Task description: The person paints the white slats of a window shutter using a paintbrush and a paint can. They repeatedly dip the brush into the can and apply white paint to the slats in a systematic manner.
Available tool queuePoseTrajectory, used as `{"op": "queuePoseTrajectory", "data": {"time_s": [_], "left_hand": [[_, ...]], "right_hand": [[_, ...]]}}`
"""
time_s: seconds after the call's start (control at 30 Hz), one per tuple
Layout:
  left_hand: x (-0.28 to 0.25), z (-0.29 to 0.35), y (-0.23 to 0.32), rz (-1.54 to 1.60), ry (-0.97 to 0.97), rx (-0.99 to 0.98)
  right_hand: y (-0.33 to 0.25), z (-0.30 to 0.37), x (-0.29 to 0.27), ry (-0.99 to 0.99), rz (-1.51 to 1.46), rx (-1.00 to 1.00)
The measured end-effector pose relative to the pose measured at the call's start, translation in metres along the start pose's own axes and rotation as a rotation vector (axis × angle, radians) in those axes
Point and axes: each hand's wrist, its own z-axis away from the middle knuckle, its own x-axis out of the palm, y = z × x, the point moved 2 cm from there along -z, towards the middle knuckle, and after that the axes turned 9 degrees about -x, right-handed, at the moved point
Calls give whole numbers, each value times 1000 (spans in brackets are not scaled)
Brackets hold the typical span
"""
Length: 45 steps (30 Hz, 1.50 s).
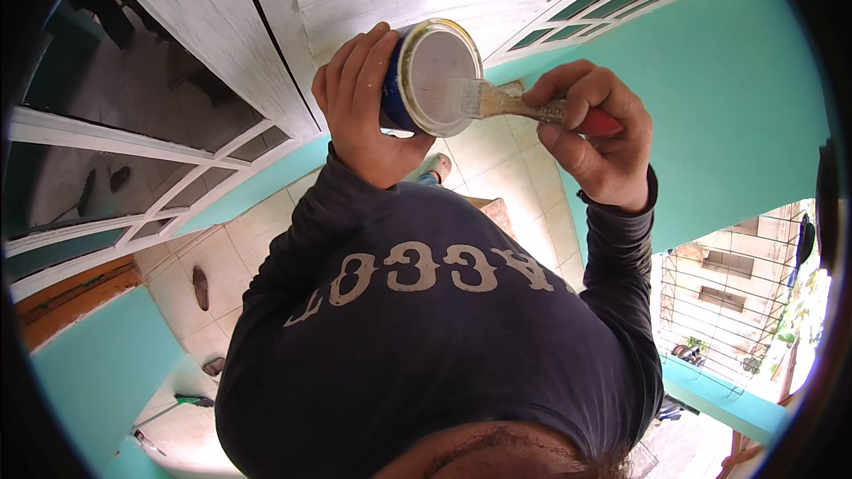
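Observation:
A dark blue paint can [398,80] with a pale metal rim is gripped around its side by my left hand [366,106], its open mouth tipped toward me. Whitish paint [435,66] shows inside. My right hand [599,129] pinches the handle of a paintbrush [497,100], red at the end and smeared with paint. The brush's pale bristles overlap the can's opening; whether they touch the paint or the rim I cannot tell.
White-painted louvered woodwork [373,0] is close behind the can. A white-framed glass door [124,151] stands at the left, a turquoise wall [701,98] at the right. Brown shoes [201,288] lie on the tiled floor [253,244]. A barred window [728,288] is at the lower right.

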Motion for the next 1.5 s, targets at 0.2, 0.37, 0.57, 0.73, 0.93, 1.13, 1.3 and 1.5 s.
{"op": "queuePoseTrajectory", "data": {"time_s": [0.2, 0.37, 0.57, 0.73, 0.93, 1.13, 1.3, 1.5], "left_hand": [[-5, 11, 1, -56, -1, -38], [-5, 21, 1, -29, 15, -62], [-5, 25, 20, -20, -95, -92], [1, 22, 15, 61, -50, -149], [9, 21, 13, 200, -148, -215], [19, 18, 31, 402, -318, -249], [38, 22, 50, 564, -427, -416], [49, 30, 57, 457, -427, -401]], "right_hand": [[6, 42, -3, 227, -82, 145], [-7, 53, -12, 322, -131, 252], [-18, 60, -8, 397, -238, 177], [16, 62, -12, 311, -280, 186], [18, 87, -22, 621, -487, 237], [26, 95, -17, 1028, -752, 289], [84, 124, -16, 1190, -1094, 484], [105, 110, -49, 1162, -1444, 513]]}}
